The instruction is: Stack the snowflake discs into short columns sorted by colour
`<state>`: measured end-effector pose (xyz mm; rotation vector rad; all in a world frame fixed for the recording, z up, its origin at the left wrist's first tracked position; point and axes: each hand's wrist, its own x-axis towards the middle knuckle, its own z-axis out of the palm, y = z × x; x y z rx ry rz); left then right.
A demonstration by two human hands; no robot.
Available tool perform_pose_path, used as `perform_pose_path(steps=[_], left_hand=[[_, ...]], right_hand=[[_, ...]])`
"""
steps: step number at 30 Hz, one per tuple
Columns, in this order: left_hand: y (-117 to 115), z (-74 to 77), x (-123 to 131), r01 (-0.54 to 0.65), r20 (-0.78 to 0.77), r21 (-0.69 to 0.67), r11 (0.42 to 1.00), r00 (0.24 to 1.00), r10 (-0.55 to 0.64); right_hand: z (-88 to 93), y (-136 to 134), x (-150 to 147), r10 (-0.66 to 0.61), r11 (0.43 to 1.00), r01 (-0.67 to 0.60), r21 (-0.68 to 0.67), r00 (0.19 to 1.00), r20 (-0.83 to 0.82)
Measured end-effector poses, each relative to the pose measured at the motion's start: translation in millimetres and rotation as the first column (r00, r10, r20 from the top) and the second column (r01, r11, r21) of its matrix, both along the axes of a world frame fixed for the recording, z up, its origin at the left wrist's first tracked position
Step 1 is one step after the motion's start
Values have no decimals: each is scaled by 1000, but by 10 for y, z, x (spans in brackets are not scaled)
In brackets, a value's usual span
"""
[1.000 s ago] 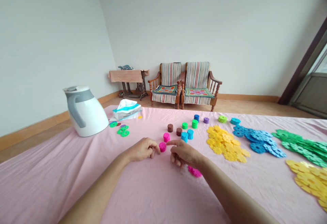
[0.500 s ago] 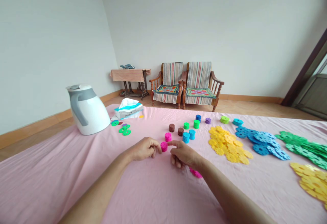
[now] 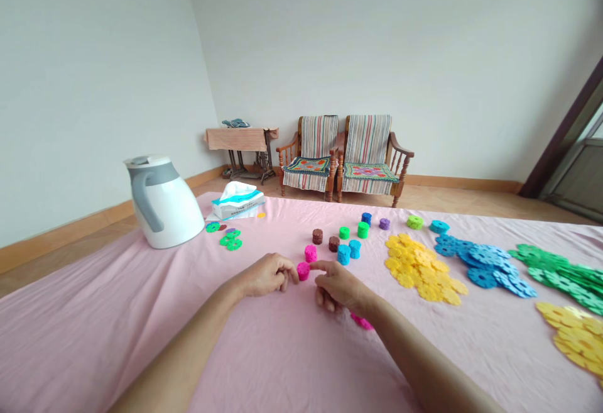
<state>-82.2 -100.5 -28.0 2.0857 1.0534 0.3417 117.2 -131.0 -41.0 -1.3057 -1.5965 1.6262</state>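
A short stack of magenta flower-shaped discs (image 3: 303, 271) stands upright on the pink cloth (image 3: 264, 350). From the left, the curled fingers of my left hand (image 3: 267, 275) rest against it. My right hand (image 3: 340, 284) has its index fingertip at the stack's right side, with the other fingers folded under, so the stack sits between both hands. Just behind is a second magenta stack (image 3: 311, 253). More magenta discs (image 3: 362, 320) lie loose by my right wrist, partly hidden by the forearm.
Beyond are brown (image 3: 334, 244), light-blue (image 3: 343, 254), green (image 3: 362, 230) and other stacks. Loose yellow (image 3: 419, 268), blue (image 3: 485, 262) and green (image 3: 560, 268) discs spread rightward. Left stand a white jug (image 3: 167, 209) and a tissue box (image 3: 239, 204), near a few green discs (image 3: 230, 240).
Almost nothing differs. Both hands stay at the magenta stack, and the whole view has shifted very slightly.
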Motion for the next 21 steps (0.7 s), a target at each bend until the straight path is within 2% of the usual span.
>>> perform_pose_path(steps=[4,7,10,11,13,14,15,16,17,19,21], left_hand=[[11,-13,-11,4,3,-5,1000,1000,-4],[22,2,-43,-1,10,-15,1000,1000,1],[5,56,-52,6,22,-6,1000,1000,-6],[-14,78,-37,20,28,-6,1000,999,-19],[-81,117,31,58,41,-13,998,998,-57],[-125,132,83,80,45,-9,997,996,-79],[-174,144,142,104,40,4,995,994,-104],[-222,153,204,123,26,32,992,992,-123],[-263,161,265,132,5,74,989,991,-132],[-299,180,364,104,-26,189,976,995,-101],[-245,208,416,-10,6,289,957,1000,8]], right_hand=[[-3,-7,-16,-7,1000,7,8,1000,6],[70,-40,23,-50,999,50,21,999,-8],[173,-74,189,-148,985,147,87,989,2],[192,-76,278,-222,967,217,133,975,21],[177,-66,492,-400,887,362,285,913,85],[142,-56,606,-498,816,415,403,858,124],[93,-45,718,-602,718,445,536,783,157],[33,-37,820,-673,635,436,638,717,181],[-30,-31,907,-718,580,416,700,667,199],[-146,-27,1024,-759,524,365,770,609,229],[-222,-30,1065,-761,514,320,796,599,250]])
